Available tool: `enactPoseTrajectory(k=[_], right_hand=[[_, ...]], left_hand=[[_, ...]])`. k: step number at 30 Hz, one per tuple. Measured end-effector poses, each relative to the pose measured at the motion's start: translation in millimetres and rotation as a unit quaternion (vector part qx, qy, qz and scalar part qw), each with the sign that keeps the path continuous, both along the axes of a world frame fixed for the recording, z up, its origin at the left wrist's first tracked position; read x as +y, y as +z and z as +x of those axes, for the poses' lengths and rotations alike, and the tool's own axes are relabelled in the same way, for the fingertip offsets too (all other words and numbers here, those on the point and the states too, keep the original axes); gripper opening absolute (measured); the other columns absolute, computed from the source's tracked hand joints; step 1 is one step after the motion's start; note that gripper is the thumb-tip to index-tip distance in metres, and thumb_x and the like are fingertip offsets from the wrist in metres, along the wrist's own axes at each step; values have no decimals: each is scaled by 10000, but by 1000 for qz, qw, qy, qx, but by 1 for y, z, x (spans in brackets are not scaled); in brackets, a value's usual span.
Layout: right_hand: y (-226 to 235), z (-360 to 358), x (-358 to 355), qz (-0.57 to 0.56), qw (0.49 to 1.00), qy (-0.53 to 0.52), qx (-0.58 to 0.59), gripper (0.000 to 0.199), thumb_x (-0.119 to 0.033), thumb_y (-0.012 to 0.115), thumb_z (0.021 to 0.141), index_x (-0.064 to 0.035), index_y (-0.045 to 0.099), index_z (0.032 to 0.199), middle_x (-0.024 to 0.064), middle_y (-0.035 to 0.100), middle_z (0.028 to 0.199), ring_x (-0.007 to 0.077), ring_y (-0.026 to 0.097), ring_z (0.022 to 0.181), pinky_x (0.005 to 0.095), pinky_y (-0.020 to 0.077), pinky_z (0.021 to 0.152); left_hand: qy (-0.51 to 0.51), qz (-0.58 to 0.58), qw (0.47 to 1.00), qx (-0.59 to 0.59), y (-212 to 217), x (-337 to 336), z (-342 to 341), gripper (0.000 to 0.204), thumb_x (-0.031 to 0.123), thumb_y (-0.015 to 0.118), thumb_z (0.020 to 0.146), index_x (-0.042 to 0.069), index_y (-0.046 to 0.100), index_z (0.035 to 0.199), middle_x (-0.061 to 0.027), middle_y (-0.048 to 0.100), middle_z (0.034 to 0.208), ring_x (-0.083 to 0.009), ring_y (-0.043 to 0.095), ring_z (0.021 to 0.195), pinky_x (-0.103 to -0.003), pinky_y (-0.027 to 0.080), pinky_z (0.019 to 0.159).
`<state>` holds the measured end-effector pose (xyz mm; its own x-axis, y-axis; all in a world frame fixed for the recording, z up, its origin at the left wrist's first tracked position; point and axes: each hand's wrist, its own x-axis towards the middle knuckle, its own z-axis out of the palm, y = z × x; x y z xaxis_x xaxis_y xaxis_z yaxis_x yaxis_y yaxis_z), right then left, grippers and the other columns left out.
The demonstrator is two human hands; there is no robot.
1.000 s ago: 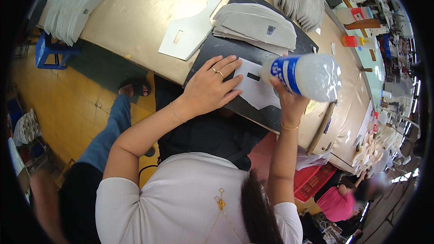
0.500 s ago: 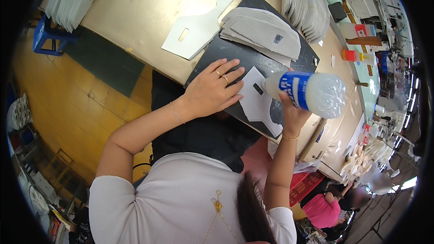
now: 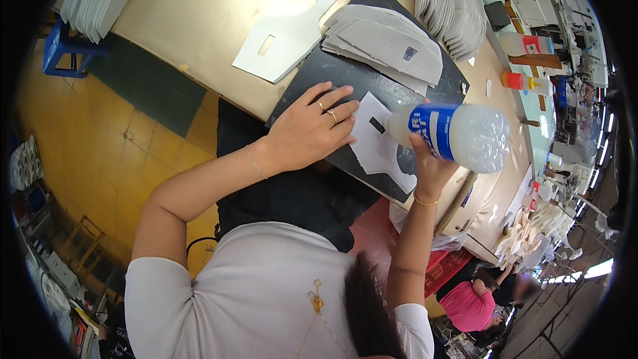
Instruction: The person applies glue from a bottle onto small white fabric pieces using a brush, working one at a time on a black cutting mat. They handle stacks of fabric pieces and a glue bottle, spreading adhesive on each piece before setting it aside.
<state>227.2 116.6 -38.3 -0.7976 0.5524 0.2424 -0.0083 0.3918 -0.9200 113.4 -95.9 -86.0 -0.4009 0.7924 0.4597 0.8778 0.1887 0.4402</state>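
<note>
A clear plastic bottle (image 3: 482, 138) with a blue label and whitish contents is gripped in my right hand (image 3: 433, 171). It lies nearly on its side, its narrow end pointing left over a small white cut piece (image 3: 373, 153). That piece has a dark slot and rests on a black board (image 3: 292, 96). The bottle's tip is by the slot; whether it touches cannot be made out. My left hand (image 3: 316, 125) is spread palm down on the board, fingertips at the piece's left edge. Beyond it sits a fanned stack of grey-white pieces (image 3: 379, 43).
A larger white slotted piece (image 3: 282, 36) lies on the tan table (image 3: 193, 6), left of the stack. More bundled pieces (image 3: 458, 20) stand at the far right, others (image 3: 100, 0) at far left. A blue stool (image 3: 63, 50) is on the floor. A person in pink (image 3: 468, 302) is at lower right.
The whole view has shifted slightly. Against the piece, the bottle and both hands hold almost the same places, with my left fingertips still at its edge.
</note>
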Motion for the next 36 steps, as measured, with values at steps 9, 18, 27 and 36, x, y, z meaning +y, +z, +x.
enactPoseTrajectory(k=[9,18,27,36], right_hand=[[0,-7,2,32,999,15,-22,611,-125,967,674,-15,687,1206,89,731,1162,190,691,1019,344,563,937],[-8,-32,-13,98,995,13,-4,645,-234,1004,629,-21,701,1157,88,739,1101,217,708,962,356,569,882],[12,-23,-7,79,997,16,-13,559,-214,983,659,-38,730,1126,82,748,1085,195,714,926,358,575,858],[12,-16,-2,67,996,24,-51,517,-176,969,678,-24,740,1117,88,757,1071,197,727,944,365,593,876]], left_hand=[[-4,40,999,8,-6,1,2,264,203,780,833,20,707,1009,-87,676,1211,-270,613,1223,-449,475,1080],[-20,48,999,-9,0,2,1,259,174,778,826,-10,694,987,-119,676,1146,-293,620,1201,-444,506,1057],[-15,63,998,17,-5,3,2,259,203,728,837,-8,682,979,-127,657,1092,-285,609,1184,-424,481,1073],[1,39,999,27,-7,0,4,262,201,782,810,24,723,993,-77,664,1135,-255,614,1107,-404,485,992]])
